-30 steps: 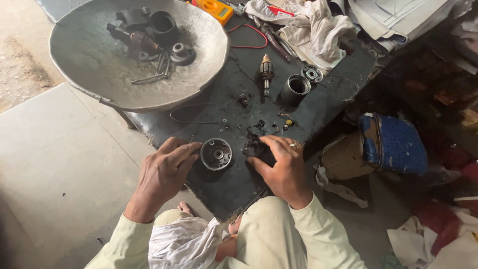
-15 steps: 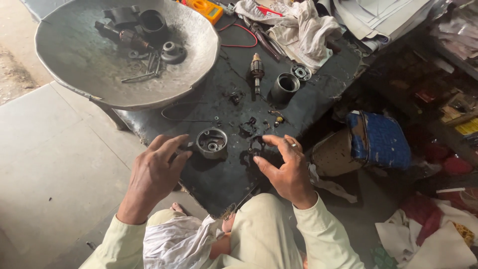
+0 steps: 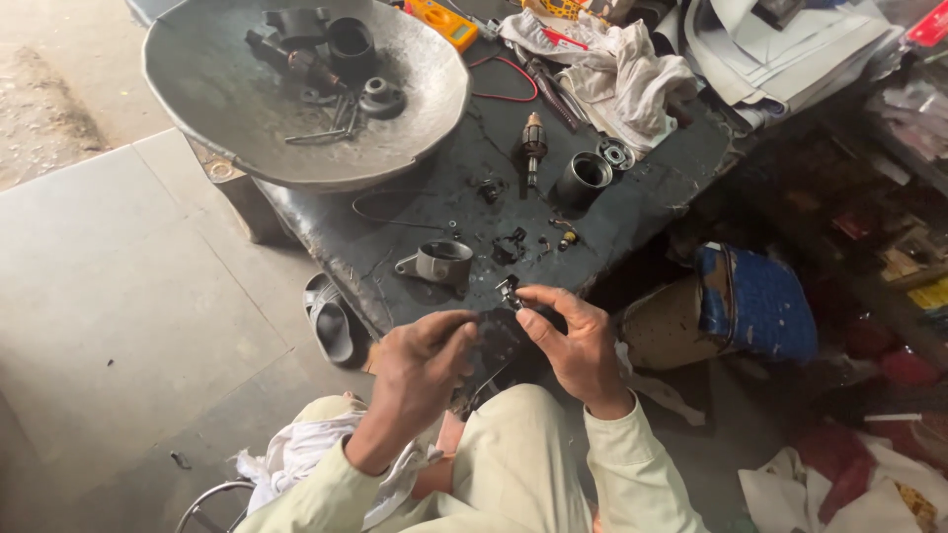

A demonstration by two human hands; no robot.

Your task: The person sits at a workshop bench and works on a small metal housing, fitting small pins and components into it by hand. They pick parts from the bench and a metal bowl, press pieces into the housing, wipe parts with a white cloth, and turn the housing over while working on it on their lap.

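Observation:
My right hand [image 3: 573, 341] pinches a small black part [image 3: 509, 291] between thumb and fingertips, just above the near edge of the dark work board [image 3: 632, 212]. My left hand [image 3: 420, 365] is curled beside it, with its fingers bent toward the same part. Whether it holds anything is unclear. A grey metal housing [image 3: 439, 262] lies on the board just beyond my hands. Further back sit a motor armature [image 3: 534, 138], a dark metal cylinder [image 3: 583, 180] and several tiny loose pieces [image 3: 513, 242].
A big grey metal bowl [image 3: 227, 99] with dark engine parts stands at the back left. Dirty rags [image 3: 632, 74] and a yellow meter [image 3: 444, 20] lie at the back. A blue can [image 3: 755, 301] sits on the right, and a sandal [image 3: 331, 321] rests on the concrete floor.
Both hands have lifted off the board and drawn toward my body. My left hand has let go of the grey housing, which stays on the board. My right hand brought up the small black part.

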